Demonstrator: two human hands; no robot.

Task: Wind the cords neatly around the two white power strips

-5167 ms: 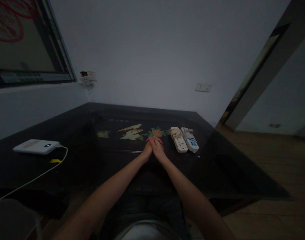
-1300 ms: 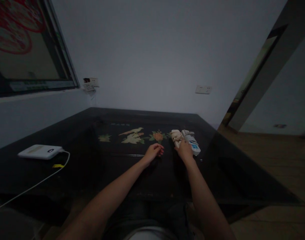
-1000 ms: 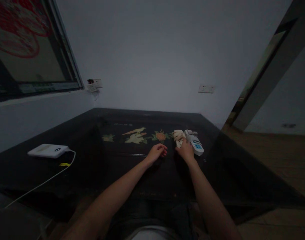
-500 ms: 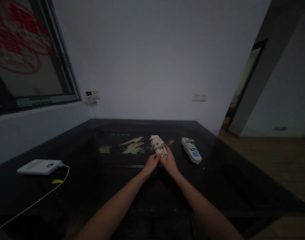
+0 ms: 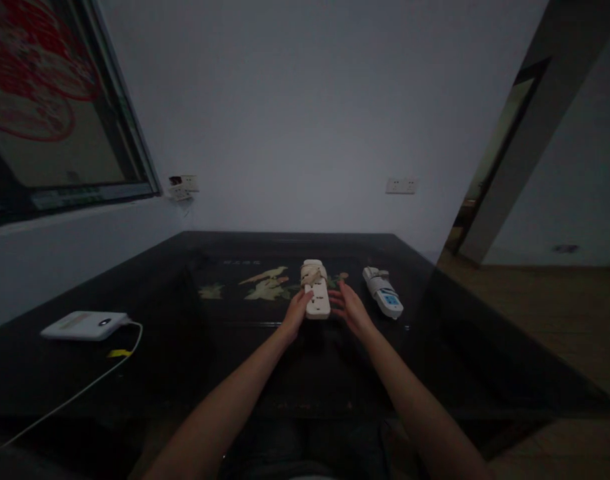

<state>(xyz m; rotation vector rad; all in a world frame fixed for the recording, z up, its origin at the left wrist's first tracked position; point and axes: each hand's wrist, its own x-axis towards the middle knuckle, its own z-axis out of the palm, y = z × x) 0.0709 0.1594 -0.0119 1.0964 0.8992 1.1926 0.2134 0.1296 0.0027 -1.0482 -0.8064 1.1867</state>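
Note:
A white power strip (image 5: 318, 305) points away from me over the middle of the black table, its cord (image 5: 313, 273) wound around the far end. My left hand (image 5: 297, 312) grips its near left side, thumb on the socket face and the other fingers hidden. Just right of the strip, my right hand (image 5: 352, 307) is open with fingers spread, the fingertips close to its edge; whether they touch it I cannot tell. Farther right lies a second white power strip (image 5: 389, 301) with a blue label, its cord also wrapped around it.
On the left of the black table (image 5: 195, 373) lies a white power bank (image 5: 87, 325) with a white cable (image 5: 79, 400) running to the front edge. A yellow tag (image 5: 119, 353) is beside it. Wall sockets (image 5: 401, 186) are on the back wall, a window (image 5: 75, 133) at left.
The power strip has turned, so its socket face shows and it lies straighter. My right hand has let go and moved right, fingers spread. My left hand stays on the strip.

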